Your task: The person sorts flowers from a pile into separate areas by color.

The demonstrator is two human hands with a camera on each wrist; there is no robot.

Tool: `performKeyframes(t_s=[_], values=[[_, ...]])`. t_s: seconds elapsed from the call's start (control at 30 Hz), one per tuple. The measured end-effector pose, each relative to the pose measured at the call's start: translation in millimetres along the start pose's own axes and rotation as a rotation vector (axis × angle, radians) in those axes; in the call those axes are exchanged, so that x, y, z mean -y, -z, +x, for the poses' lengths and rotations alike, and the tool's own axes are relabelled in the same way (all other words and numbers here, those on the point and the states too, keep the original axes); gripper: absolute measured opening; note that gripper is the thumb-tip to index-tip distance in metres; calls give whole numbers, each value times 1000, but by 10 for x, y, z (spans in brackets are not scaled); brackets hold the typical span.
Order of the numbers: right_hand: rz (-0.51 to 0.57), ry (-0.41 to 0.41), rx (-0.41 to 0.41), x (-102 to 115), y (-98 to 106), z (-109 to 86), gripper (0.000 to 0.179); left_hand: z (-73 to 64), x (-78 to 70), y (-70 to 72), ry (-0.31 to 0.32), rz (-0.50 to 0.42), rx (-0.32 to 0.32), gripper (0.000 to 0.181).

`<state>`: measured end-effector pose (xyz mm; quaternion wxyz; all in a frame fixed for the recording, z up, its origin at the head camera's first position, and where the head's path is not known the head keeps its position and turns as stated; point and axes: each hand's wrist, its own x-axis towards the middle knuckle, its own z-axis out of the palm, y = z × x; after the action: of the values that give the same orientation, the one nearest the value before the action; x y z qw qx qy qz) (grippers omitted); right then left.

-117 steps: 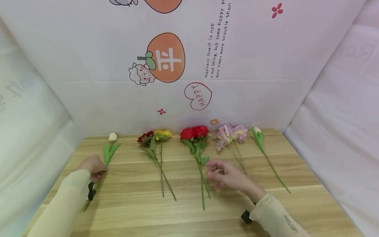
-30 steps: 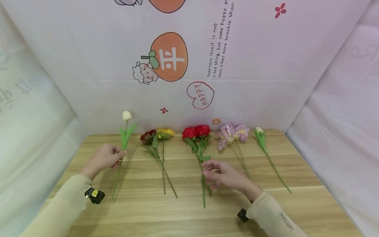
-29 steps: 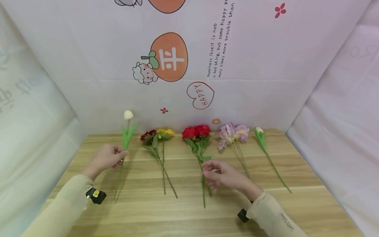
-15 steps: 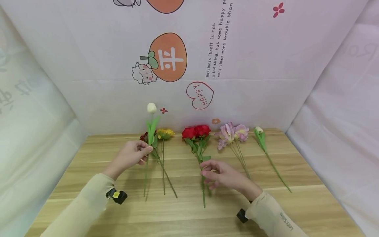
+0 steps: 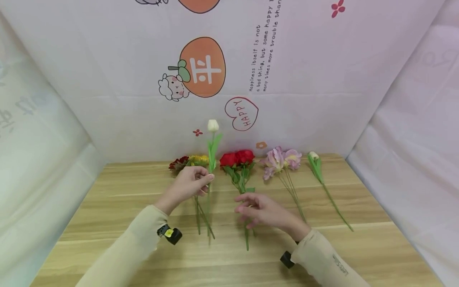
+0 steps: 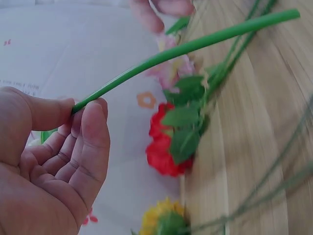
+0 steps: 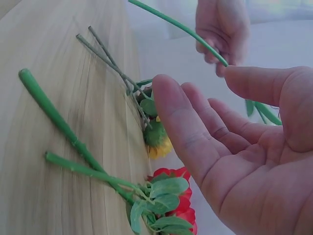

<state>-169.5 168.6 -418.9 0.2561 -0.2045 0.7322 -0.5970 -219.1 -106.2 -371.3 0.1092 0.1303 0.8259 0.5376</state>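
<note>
A white tulip [image 5: 213, 125] stands nearly upright in my left hand [image 5: 188, 184], its green stem [image 6: 161, 56] pinched between thumb and fingertips in the left wrist view. The stem's lower end hangs down over the crossed stems of a dark red and a yellow flower. My right hand [image 5: 267, 211] hovers over the stems of two red roses [image 5: 236, 158], thumb and fingers apart. Nothing lies between those fingers in the right wrist view, where the roses' stems [image 7: 63, 125] rest below the hand.
On the wooden table [image 5: 118, 223] lie a dark red flower [image 5: 178, 164] and a yellow flower [image 5: 199, 160], partly behind my left hand. Pale purple flowers [image 5: 281, 159] and a second white tulip [image 5: 317, 167] lie farther right. A printed white cloth [image 5: 305, 79] rises behind them.
My left hand has lifted the white tulip from the table's left side and carried it rightward, past the dark red flower. My right hand has shifted slightly left.
</note>
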Motion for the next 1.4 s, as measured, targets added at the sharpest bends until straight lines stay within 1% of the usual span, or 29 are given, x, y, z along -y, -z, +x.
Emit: performKeyframes(t_s=[0.17, 0.27, 0.37, 0.5, 0.57, 0.67, 0.87, 1.03, 1.17, 1.3, 1.4], values=[[-4, -3, 5, 27, -44, 37, 48, 86, -108, -205, -45, -76, 31, 24], [-2, -3, 17, 39, -75, 57, 50, 131, -125, -306, -63, -130, 52, 26], [13, -15, 19, 50, -97, 55, 54, 150, -151, -389, -87, -170, 74, 25], [32, -24, -12, 69, -108, 27, 54, 143, -200, -464, -119, -207, 80, 21], [41, -22, -30, 72, -110, 17, 53, 136, -218, -487, -126, -224, 78, 19], [65, -16, -47, 64, -108, 11, 51, 133, -235, -512, -134, -244, 80, 22], [117, 20, -45, 39, -95, 8, 43, 121, -253, -541, -146, -268, 78, 27], [127, 44, -52, 53, -112, 12, 42, 107, -238, -523, -148, -283, 71, 25], [125, 45, -62, 69, -126, 14, 42, 86, -242, -512, -158, -276, 67, 23], [117, 48, -67, 83, -127, 7, 37, 67, -245, -528, -166, -270, 72, 22], [115, 45, -80, 92, -125, 2, 35, 64, -224, -544, -165, -283, 80, 22]])
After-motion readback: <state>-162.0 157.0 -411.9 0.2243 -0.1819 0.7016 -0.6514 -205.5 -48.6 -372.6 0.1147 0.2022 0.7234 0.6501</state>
